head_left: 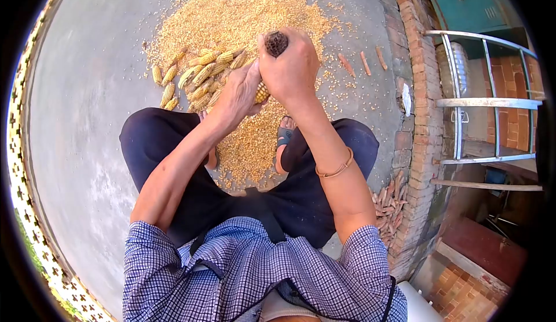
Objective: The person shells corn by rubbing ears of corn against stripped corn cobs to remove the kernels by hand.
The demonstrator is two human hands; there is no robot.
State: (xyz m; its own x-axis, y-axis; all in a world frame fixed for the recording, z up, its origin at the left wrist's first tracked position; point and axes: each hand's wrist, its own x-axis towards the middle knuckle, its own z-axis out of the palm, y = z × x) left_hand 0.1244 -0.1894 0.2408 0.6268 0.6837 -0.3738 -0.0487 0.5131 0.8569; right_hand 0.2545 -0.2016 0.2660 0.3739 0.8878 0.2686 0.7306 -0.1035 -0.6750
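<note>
My right hand (pixel 294 67) is wrapped round a dark brown thing with a rough, rounded end (pixel 276 43), which pokes out at the top of the fist; the rest of it is hidden. Just to the left, my left hand (pixel 236 95) is closed on a yellow ear of corn (pixel 262 93), partly visible between the two hands. The hands touch or nearly touch. Below and beyond them, loose corn kernels (pixel 231 23) spread over the floor. Several unshelled ears of corn (pixel 202 74) lie heaped beside my left hand.
A few bare reddish cobs (pixel 365 63) lie on the grey concrete floor (pixel 92 107) to the right. More bare cobs (pixel 391 206) are piled against a low brick edge (pixel 425 102). Beyond it stands a metal railing (pixel 486 103). My sandaled foot (pixel 284 139) rests among kernels.
</note>
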